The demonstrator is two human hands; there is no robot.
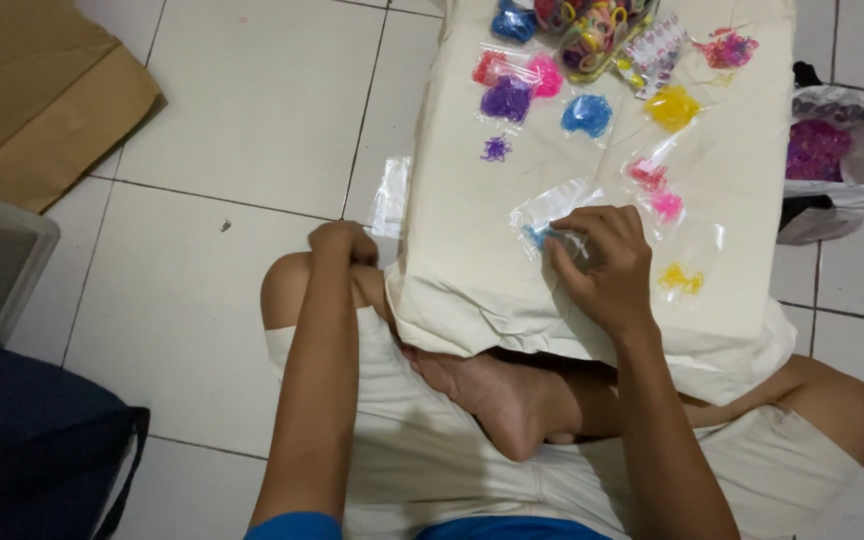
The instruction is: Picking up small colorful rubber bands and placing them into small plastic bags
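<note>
The person sits cross-legged on the tiled floor with a cream cloth-covered surface drawn up against the knees, so everything lies within easy reach of both arms. The right hand rests on that cloth, its grip pressed together in a pinch on a small clear plastic bag holding a few blue loops, apparently tiny elastic bands; the fingers bear down on the bag's near end, which keeps the thin film flat against the cloth and stops the contents from spilling. The left hand sits off the cloth's left edge at the knee, curled into a loose fist; whether it holds anything cannot be told. Beyond the pinched bag, other small bags are spread apart by colour: purple bands, blue bands, yellow bands and pink bands, each in its own packet so the colours stay sorted. A further yellow packet lies just right of the working hand. At the far edge stands a clear container full of mixed bright bands, and a white bag of purple bands sits on the floor to the right.
</note>
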